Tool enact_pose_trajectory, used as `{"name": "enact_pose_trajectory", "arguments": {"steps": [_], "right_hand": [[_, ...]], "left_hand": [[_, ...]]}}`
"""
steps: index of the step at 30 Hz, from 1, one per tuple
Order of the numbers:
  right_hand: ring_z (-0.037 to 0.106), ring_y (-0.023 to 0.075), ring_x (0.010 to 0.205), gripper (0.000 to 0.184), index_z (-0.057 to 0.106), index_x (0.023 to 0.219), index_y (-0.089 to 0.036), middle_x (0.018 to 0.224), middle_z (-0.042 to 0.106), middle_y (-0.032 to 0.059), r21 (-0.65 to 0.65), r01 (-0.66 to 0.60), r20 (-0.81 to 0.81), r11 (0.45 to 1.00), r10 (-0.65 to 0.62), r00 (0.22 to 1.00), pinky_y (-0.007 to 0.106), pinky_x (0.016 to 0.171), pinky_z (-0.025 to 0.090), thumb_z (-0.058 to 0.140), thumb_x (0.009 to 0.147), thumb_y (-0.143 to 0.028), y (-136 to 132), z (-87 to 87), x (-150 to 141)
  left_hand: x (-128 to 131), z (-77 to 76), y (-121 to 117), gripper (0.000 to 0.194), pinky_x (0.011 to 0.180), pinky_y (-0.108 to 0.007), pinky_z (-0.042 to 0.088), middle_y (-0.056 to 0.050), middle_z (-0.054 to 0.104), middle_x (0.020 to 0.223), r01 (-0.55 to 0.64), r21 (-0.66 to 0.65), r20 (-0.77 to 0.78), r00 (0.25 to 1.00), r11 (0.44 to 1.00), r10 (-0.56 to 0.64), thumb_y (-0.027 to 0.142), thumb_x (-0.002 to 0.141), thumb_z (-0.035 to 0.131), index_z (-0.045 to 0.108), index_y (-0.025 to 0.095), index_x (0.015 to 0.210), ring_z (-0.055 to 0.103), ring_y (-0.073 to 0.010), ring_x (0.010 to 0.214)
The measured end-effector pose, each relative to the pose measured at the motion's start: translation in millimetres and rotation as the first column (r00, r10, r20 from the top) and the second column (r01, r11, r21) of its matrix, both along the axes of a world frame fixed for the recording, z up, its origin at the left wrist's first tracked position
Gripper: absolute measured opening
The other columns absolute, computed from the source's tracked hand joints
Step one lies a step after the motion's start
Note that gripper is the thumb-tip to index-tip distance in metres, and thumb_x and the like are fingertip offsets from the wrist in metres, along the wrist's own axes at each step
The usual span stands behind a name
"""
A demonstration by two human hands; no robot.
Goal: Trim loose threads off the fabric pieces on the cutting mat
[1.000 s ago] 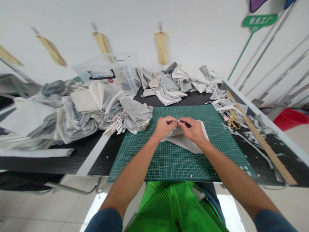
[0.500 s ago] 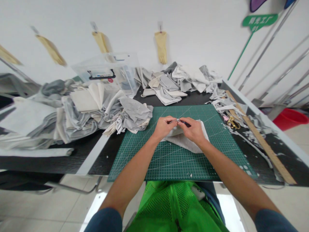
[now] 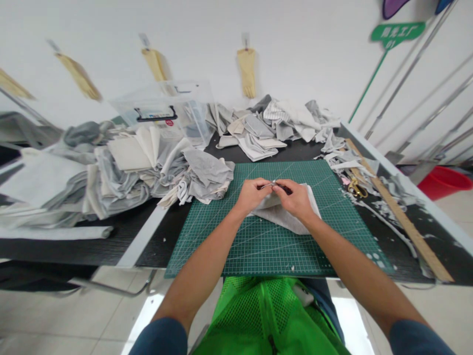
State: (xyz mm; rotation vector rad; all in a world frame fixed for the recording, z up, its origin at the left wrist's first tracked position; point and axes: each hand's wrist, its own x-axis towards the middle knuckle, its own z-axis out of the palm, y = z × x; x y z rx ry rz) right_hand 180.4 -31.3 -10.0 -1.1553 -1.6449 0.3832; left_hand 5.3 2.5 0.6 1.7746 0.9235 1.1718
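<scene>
A piece of grey cloth [image 3: 283,220] lies partly raised on the green cutting mat [image 3: 254,251], under and between my hands. My left hand [image 3: 250,195] is closed in a pinch on the cloth's upper edge. Close beside it, my right hand [image 3: 295,197] is closed around a small tool with a dark handle [image 3: 284,188]. A shiny bit shows where the fingertips of both hands meet. The tool's kind cannot be made out, since the fingers cover most of it.
Heaps of grey and cream cloth [image 3: 129,162] fill the left side, with more cloth [image 3: 258,128] at the back. A clear plastic box [image 3: 192,123] stands behind. To the right are gold-handled scissors [image 3: 356,188], a wooden ruler [image 3: 402,217] and fabric scraps. A red bucket [image 3: 445,181] stands beyond.
Both hands stay in nearly the same place on the cloth. The dark tool in my right hand has turned slightly, and less of its handle shows.
</scene>
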Motion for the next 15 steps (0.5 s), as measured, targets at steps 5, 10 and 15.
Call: {"name": "enact_pose_trajectory", "arguments": {"steps": [5,10,15], "right_hand": [[0.07,0.0233,0.085,0.024,0.076,0.096,-0.023,0.095,0.078,0.0067,-0.024,-0.002,-0.036,1.0,0.002,0.999,0.039,0.082,0.055,0.063,0.091,-0.043,0.1,1.9,1.1],[0.063,0.019,0.073,0.028,0.071,0.097,-0.02,0.084,0.072,0.004,-0.109,0.026,-0.214,0.994,-0.049,0.976,0.032,0.068,0.05,0.062,0.091,-0.046,7.9,-0.2,6.4],[0.059,0.0171,0.073,0.032,0.068,0.098,-0.021,0.083,0.067,0.0024,-0.166,0.003,-0.333,0.986,-0.058,0.941,0.031,0.068,0.047,0.063,0.09,-0.051,14.3,-4.1,10.9]], "left_hand": [[0.9,0.8,-0.4,0.014,0.079,-0.03,0.052,-0.004,0.077,0.083,-0.014,0.001,-0.026,1.0,1.0,0.014,0.029,0.08,0.071,0.081,0.019,0.083,0.068,-0.018,0.08],[0.7,-1.9,2.8,0.022,0.076,-0.031,0.052,-0.007,0.079,0.089,-0.042,-0.056,0.016,0.999,0.998,0.043,0.036,0.08,0.074,0.081,0.018,0.089,0.069,-0.0196,0.082],[0.8,-7.2,6.6,0.028,0.072,-0.028,0.049,-0.007,0.078,0.093,0.007,-0.144,0.107,0.994,0.989,0.009,0.04,0.08,0.075,0.08,0.016,0.095,0.066,-0.0176,0.08]]}}
